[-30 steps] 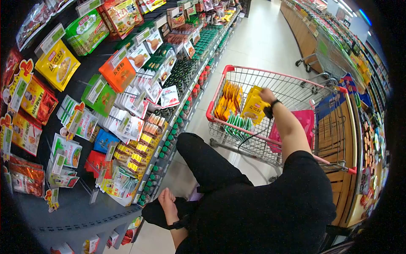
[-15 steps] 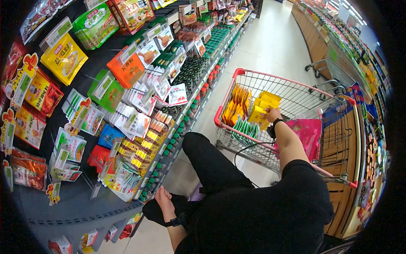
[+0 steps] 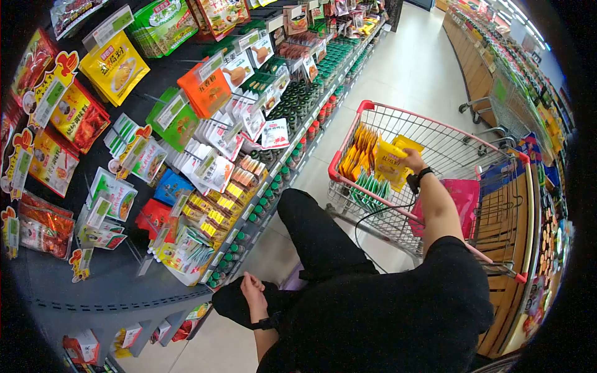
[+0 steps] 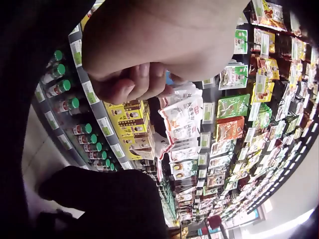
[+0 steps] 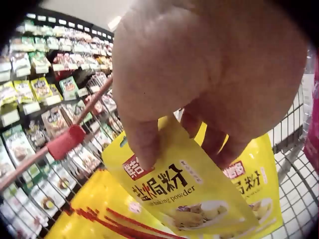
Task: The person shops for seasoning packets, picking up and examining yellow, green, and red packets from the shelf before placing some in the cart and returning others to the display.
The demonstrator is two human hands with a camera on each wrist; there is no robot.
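Over the shopping cart [image 3: 429, 124], my right hand [image 3: 410, 161] pinches the top of a yellow packet of salt baking powder [image 5: 184, 189], thumb on the printed front. Another yellow packet [image 5: 264, 174] of the same print lies right behind it, partly covered by the fingers. Beside the held packet in the cart stands a row of orange-yellow packets [image 3: 362, 149]. Green-and-white packets [image 3: 371, 188] stand in front of these. My left hand [image 3: 253, 291] hangs near my knee by the shelf, fingers loosely curled and holding nothing.
A pink bag [image 3: 459, 202] lies in the cart's near end. Left of me rises a shelf [image 3: 124, 298] with hanging seasoning packets [image 3: 118, 67] and green-capped jars [image 3: 267, 202]. Another cart [image 3: 513, 109] stands by the wooden counter [image 3: 476, 71] at the right. A dark cable [image 3: 367, 217] hangs by my cart.
My right hand has gone from above the yellow packets to gripping one, which now stands more upright. The left hand stays near the knee. The head view has shifted, moving the cart rightward in it.
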